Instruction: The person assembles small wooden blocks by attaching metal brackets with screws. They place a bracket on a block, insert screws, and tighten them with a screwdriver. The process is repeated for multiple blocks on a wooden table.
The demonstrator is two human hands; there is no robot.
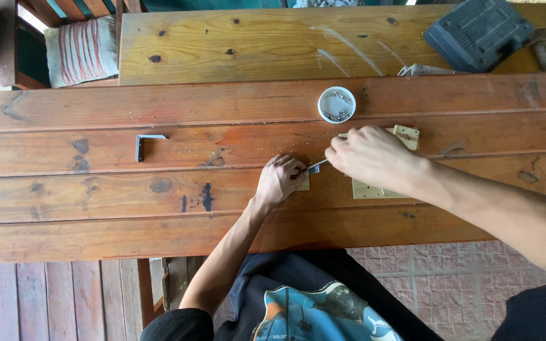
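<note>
Just above r. hand (371, 158): white cup (337, 104) w/ prob. screws (337, 108) inside.

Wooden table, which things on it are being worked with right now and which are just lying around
In use: left hand pressing a small wood block; right hand at a metal bracket; pale wood piece; white cup of screws.
Lying about: spare L-bracket, dark tool case, striped cushion.

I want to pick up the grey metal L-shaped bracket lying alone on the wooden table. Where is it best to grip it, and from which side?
Probably grip the grey metal L-shaped bracket by its longer arm, pinched across the narrow width from above. It lies on the reddish wooden plank table with bare wood around it, far from the left hand and right hand, so nothing blocks the approach.
</note>
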